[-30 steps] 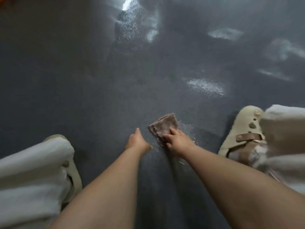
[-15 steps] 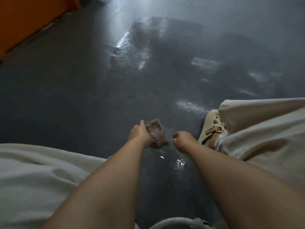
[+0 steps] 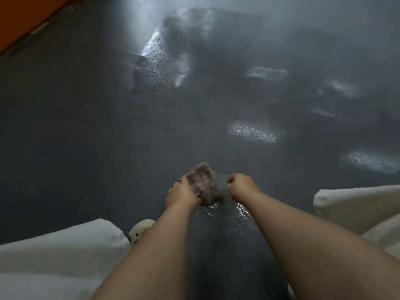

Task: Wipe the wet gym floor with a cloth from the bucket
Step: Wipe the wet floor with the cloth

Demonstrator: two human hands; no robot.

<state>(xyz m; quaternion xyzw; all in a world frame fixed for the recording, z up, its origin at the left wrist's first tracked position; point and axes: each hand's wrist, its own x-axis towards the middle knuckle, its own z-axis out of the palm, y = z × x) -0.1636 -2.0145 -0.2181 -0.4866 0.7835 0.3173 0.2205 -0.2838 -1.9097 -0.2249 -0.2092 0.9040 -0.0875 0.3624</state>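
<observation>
A small pinkish-brown cloth (image 3: 203,182) hangs folded just above the dark grey gym floor (image 3: 86,137). My left hand (image 3: 181,194) grips its near left edge and holds it up. My right hand (image 3: 240,184) hovers a little to the right of the cloth, fingers curled into a fist, holding nothing. Small shiny puddles (image 3: 242,210) lie on the floor below both hands. No bucket is in view.
Wet shiny patches (image 3: 255,132) dot the floor ahead and to the right, with a large one (image 3: 162,59) further off. An orange wall (image 3: 23,16) fills the top left corner. My knees in pale trousers (image 3: 54,256) frame both sides; a cream sandal (image 3: 140,230) shows at left.
The cloth has passed from under my right hand into my left hand, which lifted it off the floor. My right hand curled up and drew away to the right.
</observation>
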